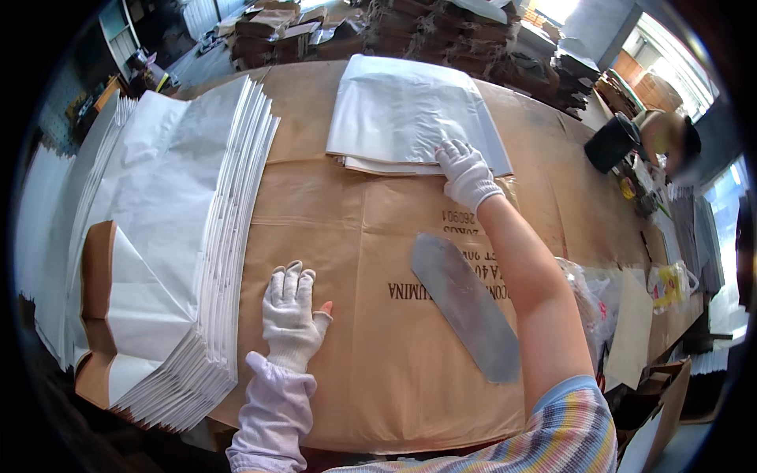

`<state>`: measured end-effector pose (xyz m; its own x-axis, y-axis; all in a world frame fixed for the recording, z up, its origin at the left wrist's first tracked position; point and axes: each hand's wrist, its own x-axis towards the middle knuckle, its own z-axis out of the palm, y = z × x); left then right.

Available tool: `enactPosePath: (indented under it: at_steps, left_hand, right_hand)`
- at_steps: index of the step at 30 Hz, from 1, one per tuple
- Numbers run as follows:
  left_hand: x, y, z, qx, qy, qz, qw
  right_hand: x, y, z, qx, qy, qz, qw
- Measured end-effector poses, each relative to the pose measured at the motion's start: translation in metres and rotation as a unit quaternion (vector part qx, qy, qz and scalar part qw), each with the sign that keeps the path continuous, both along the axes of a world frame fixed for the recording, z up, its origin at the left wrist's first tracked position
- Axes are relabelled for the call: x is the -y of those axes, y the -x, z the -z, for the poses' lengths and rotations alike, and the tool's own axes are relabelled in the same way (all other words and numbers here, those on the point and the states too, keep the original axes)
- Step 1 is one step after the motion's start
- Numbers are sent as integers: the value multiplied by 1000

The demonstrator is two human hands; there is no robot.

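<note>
The right hand [467,175], gloved, fingers spread open, presses on the near right corner of a small pile of white sheets [406,114] lying at the far side of the brown paper-covered table [378,370]. The pile's long edge runs left to right, ahead of the person; the right hand is the nearer. The left hand [292,311], gloved and open, rests flat on the table, well apart from that pile, just beside a fanned stack of white bags [189,229]. A flat grey metal blade [467,303] lies between the arms.

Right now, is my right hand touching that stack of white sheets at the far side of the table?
Touching. The head view shows the gloved right hand lying flat on the near edge of the white sheets, its fingers spread over the top sheet.
</note>
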<state>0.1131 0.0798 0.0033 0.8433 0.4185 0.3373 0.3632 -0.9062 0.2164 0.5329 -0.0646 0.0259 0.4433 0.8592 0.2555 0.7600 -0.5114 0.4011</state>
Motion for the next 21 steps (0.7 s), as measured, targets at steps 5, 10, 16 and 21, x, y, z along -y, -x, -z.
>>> enactPosePath:
  at_steps: [5, 10, 16, 21]
  left_hand:
    - [-1, 2, -6, -2, 28, -3, 1000]
    - [-5, -1, -13, -11, 63, -5, 998]
    - [-5, -3, -15, 6, 74, -4, 997]
    - [-12, 0, -12, 19, 88, 9, 996]
  right_hand:
    - [-23, -30, 26, -71, -31, 8, 997]
    - [-33, -38, -17, -284, -77, 66, 953]
    - [-26, -50, -28, -319, -101, 81, 939]
    - [-9, -1, -67, -257, -152, -54, 953]
